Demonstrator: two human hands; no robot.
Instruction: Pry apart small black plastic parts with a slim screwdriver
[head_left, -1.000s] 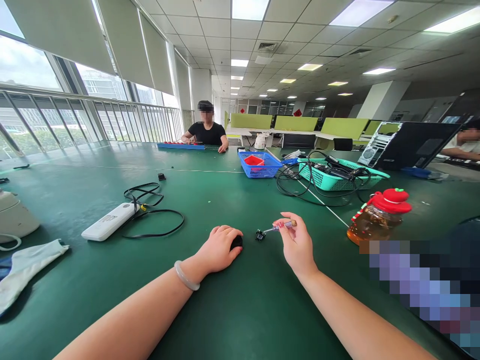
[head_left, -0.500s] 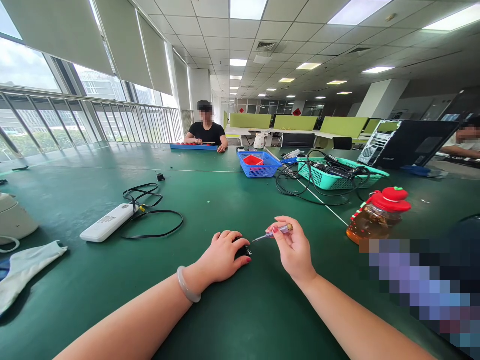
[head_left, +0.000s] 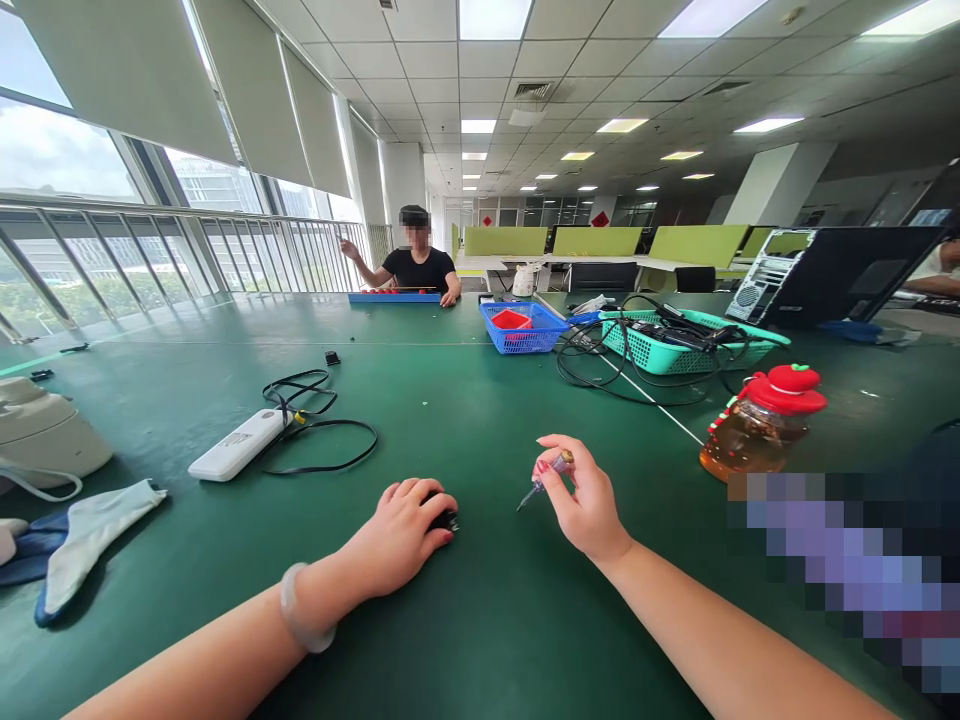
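Observation:
My left hand (head_left: 401, 530) rests on the green table (head_left: 420, 650), fingers curled round a small black object (head_left: 446, 521). Metal bits show at that object's right end; the rest is covered by my fingers, so its kind is unclear. To the right, my right hand (head_left: 581, 495) pinches a slim screwdriver (head_left: 555, 466) with a see-through purplish handle and a brown end. The screwdriver's shaft slants down and left, its tip apart from the black object. My two hands have bare table between them.
A white power strip (head_left: 240, 443) with a black cord lies ahead left, and a work glove (head_left: 97, 540) at far left. Ahead right are a blue basket (head_left: 525, 338), a teal basket (head_left: 652, 357) with cables, and a red-lidded bottle (head_left: 757, 435). A person (head_left: 416, 265) sits across.
My left hand has shifted left with the black object, away from the screwdriver. The screwdriver now tilts more steeply downward. The person across has raised an arm.

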